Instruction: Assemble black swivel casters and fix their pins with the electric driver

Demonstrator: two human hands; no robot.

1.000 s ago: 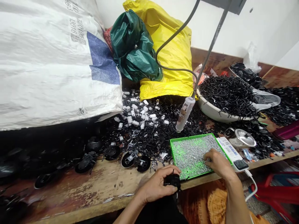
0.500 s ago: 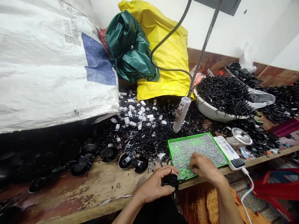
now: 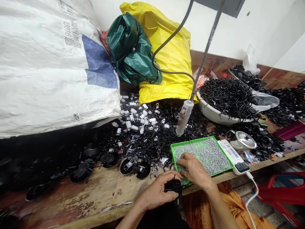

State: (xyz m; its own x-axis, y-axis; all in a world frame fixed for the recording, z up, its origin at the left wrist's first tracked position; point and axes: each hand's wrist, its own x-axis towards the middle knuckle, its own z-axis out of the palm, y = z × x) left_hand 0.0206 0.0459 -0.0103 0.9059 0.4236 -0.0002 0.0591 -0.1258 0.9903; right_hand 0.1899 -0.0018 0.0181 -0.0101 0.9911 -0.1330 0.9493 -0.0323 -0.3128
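My left hand (image 3: 158, 190) is closed around a round black plastic part (image 3: 173, 186) at the bench's front edge. Its fingers and thumb grip the part from the left side. Close by on the right, my right hand (image 3: 195, 170) hangs over the near left corner of a green tray (image 3: 172, 152) with its fingers bent; whatever lies between the fingertips is too small or hidden to make out. Small silvery metal pieces, like screws, (image 3: 209, 152) cover the tray's floor. To the left on the bench lie round black parts with grey fittings (image 3: 128, 165).
A grey electric screwdriver (image 3: 184, 117) hangs from a spring above the tray. Small black and white pieces (image 3: 143, 121) are heaped behind. A white basin (image 3: 212, 116) holds black pieces. Beside the tray are a white power strip (image 3: 232, 154) and a lidded metal pot (image 3: 245, 140). Sacks stand behind.
My right hand has moved left across the tray, from its near middle to its left corner, close to the black part. My left hand keeps its hold almost unmoved.
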